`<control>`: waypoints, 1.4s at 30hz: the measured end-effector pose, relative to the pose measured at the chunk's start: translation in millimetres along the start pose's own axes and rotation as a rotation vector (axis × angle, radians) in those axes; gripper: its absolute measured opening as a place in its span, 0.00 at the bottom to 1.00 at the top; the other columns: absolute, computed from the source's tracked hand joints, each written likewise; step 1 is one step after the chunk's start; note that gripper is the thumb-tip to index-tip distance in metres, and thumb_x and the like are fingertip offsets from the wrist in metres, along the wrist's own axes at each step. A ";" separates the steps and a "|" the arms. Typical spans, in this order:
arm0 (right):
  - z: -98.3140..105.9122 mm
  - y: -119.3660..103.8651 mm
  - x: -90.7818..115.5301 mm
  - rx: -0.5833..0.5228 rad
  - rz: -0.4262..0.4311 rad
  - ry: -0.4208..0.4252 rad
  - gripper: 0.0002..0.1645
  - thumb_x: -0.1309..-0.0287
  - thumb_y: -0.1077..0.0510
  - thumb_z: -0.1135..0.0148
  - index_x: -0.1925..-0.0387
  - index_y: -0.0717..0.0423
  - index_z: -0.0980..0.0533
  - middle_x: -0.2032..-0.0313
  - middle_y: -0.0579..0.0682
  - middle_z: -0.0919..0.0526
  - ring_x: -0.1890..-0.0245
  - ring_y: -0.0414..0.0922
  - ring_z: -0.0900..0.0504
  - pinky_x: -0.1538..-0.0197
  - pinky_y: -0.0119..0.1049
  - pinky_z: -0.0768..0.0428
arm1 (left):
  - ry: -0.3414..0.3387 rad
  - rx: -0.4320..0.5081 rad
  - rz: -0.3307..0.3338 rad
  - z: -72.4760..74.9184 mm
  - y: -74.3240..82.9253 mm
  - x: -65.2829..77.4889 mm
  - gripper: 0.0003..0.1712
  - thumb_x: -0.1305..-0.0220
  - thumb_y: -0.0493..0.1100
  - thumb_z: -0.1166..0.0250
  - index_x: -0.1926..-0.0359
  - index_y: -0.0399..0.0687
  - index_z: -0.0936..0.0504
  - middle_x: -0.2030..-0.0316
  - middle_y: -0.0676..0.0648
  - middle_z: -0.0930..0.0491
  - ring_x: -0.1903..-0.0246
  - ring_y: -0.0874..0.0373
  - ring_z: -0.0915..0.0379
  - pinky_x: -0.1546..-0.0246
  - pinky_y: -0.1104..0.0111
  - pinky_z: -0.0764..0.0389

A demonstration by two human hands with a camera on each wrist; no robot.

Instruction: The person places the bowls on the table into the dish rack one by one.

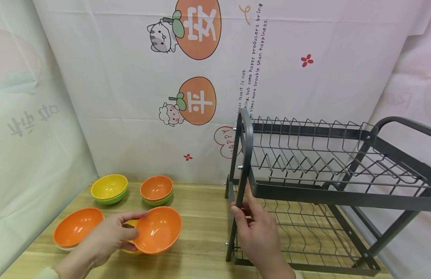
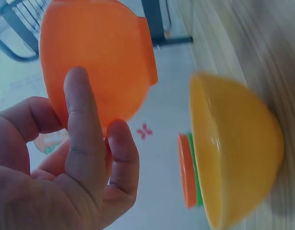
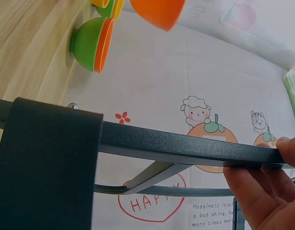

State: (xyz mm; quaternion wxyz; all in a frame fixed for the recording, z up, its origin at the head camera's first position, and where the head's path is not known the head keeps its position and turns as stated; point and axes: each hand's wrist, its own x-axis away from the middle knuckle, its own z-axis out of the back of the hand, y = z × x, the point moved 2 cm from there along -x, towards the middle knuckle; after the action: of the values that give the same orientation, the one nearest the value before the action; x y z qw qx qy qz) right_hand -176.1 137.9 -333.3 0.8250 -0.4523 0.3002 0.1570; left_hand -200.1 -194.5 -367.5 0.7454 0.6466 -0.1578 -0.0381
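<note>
My left hand (image 1: 112,236) grips an orange bowl (image 1: 158,230) by its left side, raised above a yellow bowl (image 2: 238,148) that stands on the table. The left wrist view shows the orange bowl's underside and foot ring, with fingers spread along it. My right hand (image 1: 257,228) holds the front left upright of a dark grey two-tier dish rack (image 1: 248,155). In the right wrist view the thumb and fingers (image 3: 245,189) of that hand lie on either side of the metal bar.
Left of the held bowl, another orange bowl (image 1: 79,226) sits on a pale one. Behind are a yellow bowl (image 1: 110,186) stacked in a green one and an orange bowl (image 1: 157,188) stacked in a green one. A printed white cloth (image 1: 131,97) hangs behind the wooden table (image 1: 198,217).
</note>
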 end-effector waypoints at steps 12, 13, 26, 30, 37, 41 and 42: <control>-0.1 -1.0 0.3 -0.019 -0.024 0.002 0.40 0.39 0.58 0.40 0.30 0.38 0.47 0.66 0.38 0.19 0.69 0.35 0.20 0.73 0.30 0.20 | -0.089 0.054 -0.062 -36.0 1.5 4.7 0.34 0.47 0.26 0.40 0.37 0.32 0.35 0.66 0.38 0.29 0.68 0.50 0.27 0.70 0.56 0.18; -0.6 -1.1 0.4 -0.020 -0.032 0.000 0.40 0.39 0.57 0.41 0.30 0.37 0.47 0.65 0.39 0.19 0.68 0.35 0.20 0.73 0.30 0.20 | -0.091 0.059 -0.064 -36.9 0.6 4.2 0.34 0.47 0.26 0.40 0.37 0.32 0.35 0.67 0.38 0.29 0.68 0.50 0.28 0.70 0.56 0.18; -6.8 -2.9 -4.9 0.058 -0.020 0.029 0.38 0.38 0.55 0.41 0.30 0.43 0.44 0.68 0.38 0.21 0.69 0.32 0.22 0.75 0.29 0.23 | -0.093 0.056 -0.018 -40.6 -1.2 1.6 0.31 0.46 0.28 0.39 0.38 0.35 0.31 0.64 0.36 0.29 0.68 0.49 0.26 0.66 0.55 0.18; -7.2 -2.8 -6.2 0.082 -0.038 0.029 0.37 0.38 0.53 0.41 0.30 0.42 0.43 0.68 0.37 0.21 0.68 0.31 0.22 0.75 0.29 0.23 | -0.094 0.057 -0.016 -42.3 0.0 2.0 0.31 0.46 0.27 0.40 0.38 0.34 0.31 0.64 0.36 0.29 0.68 0.49 0.26 0.66 0.55 0.18; -7.2 -1.9 -8.1 0.033 -0.038 0.008 0.36 0.38 0.56 0.42 0.30 0.46 0.43 0.66 0.39 0.19 0.66 0.34 0.21 0.72 0.29 0.21 | -0.105 0.057 -0.033 -47.9 0.2 -0.1 0.32 0.47 0.28 0.40 0.38 0.34 0.32 0.65 0.36 0.29 0.69 0.49 0.26 0.68 0.55 0.18; -8.2 -2.4 -9.7 -0.002 -0.013 -0.004 0.32 0.38 0.58 0.41 0.34 0.54 0.37 0.64 0.42 0.18 0.63 0.36 0.20 0.69 0.30 0.20 | -0.098 0.051 -0.042 -50.1 -0.1 0.2 0.32 0.46 0.27 0.40 0.38 0.33 0.32 0.64 0.36 0.28 0.68 0.49 0.26 0.68 0.55 0.18; -8.4 -2.9 -10.3 -0.002 -0.015 -0.009 0.30 0.38 0.58 0.41 0.35 0.54 0.35 0.64 0.41 0.18 0.63 0.36 0.20 0.69 0.30 0.20 | -0.098 0.049 -0.045 -50.5 -0.3 0.1 0.32 0.46 0.27 0.40 0.38 0.33 0.33 0.64 0.36 0.28 0.68 0.49 0.26 0.68 0.55 0.18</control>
State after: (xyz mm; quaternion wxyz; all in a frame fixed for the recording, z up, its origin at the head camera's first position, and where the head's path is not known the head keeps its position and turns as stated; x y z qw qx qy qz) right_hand -185.5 129.4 -328.3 0.8271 -0.4547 0.2929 0.1530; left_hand -185.6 -146.5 -373.5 0.7197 0.6654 -0.1805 -0.0823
